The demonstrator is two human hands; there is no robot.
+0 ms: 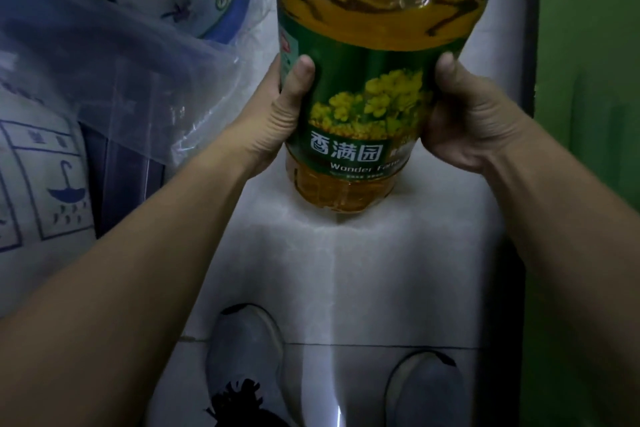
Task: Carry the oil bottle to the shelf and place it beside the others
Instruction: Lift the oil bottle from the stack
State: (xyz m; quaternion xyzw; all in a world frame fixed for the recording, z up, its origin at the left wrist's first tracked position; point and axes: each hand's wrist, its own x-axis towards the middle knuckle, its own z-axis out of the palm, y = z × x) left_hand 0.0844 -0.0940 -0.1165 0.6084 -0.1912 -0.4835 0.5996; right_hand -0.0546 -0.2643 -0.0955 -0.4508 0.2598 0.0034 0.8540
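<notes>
A large clear oil bottle [374, 55] full of golden oil fills the upper middle of the head view. It has a green label with yellow flowers and the words "Wonder Farm". I hold it upright in the air above the floor. My left hand [277, 114] grips its left side, thumb on the label. My right hand [467, 114] grips its right side. The bottle's cap is cut off by the top edge. No shelf or other bottles are in view.
White tiled floor [346, 270] lies below, with my two grey shoes [246, 350] near the bottom. Sacks and a clear plastic bag [121, 73] are stacked at the left. A green wall [595, 80] stands at the right.
</notes>
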